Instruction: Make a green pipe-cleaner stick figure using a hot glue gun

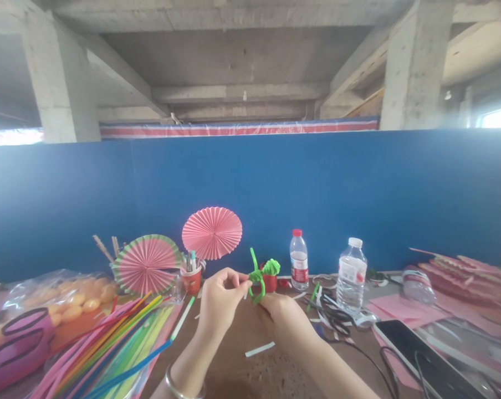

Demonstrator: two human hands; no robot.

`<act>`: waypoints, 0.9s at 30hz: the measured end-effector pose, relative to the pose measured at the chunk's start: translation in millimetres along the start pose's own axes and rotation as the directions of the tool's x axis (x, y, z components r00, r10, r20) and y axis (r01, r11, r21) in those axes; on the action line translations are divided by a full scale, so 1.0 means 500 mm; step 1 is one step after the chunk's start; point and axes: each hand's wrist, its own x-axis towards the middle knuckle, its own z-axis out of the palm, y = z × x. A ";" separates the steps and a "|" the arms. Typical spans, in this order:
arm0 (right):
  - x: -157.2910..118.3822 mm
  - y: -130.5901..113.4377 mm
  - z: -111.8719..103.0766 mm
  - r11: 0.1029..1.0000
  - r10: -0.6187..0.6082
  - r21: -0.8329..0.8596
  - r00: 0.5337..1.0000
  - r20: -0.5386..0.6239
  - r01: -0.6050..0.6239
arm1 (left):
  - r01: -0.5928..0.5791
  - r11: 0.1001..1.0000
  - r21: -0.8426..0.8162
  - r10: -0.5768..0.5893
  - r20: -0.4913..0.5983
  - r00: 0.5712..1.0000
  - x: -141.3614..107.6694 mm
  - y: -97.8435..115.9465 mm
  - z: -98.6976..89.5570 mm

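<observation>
My left hand pinches a bright green fuzzy pipe cleaner between thumb and fingertips. The stem is bent into a loop with a coiled part, and one straight end sticks upward. At the loop's lower side is my right hand, its fingers closed on the same piece and partly hidden behind the hand. Just behind them stands a small red pot topped by a green coiled swirl. A silver bangle circles my left wrist.
Colourful pipe cleaners and a bag of orange balls lie left. Pink paper fans and a red pen cup stand behind. Two bottles, black cables and a phone are right. A blue partition rises behind.
</observation>
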 end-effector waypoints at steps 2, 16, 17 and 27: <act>-0.008 -0.018 -0.010 0.987 -0.036 -0.159 0.999 0.027 0.039 | -0.097 0.976 0.194 0.107 -0.038 0.994 0.000 -0.003 -0.006; -0.019 0.000 -0.116 0.951 -0.146 -0.282 0.988 -0.051 0.126 | -0.215 0.967 0.137 0.153 0.365 0.918 -0.017 0.000 0.001; -0.018 0.005 -0.121 0.957 -0.136 -0.265 0.989 -0.059 0.116 | -0.204 0.972 0.115 0.147 0.382 0.913 -0.018 0.005 0.001; -0.005 0.046 -0.124 0.956 -0.036 0.291 0.998 0.043 0.022 | 0.084 0.977 -0.196 0.048 0.590 0.806 -0.027 0.025 -0.001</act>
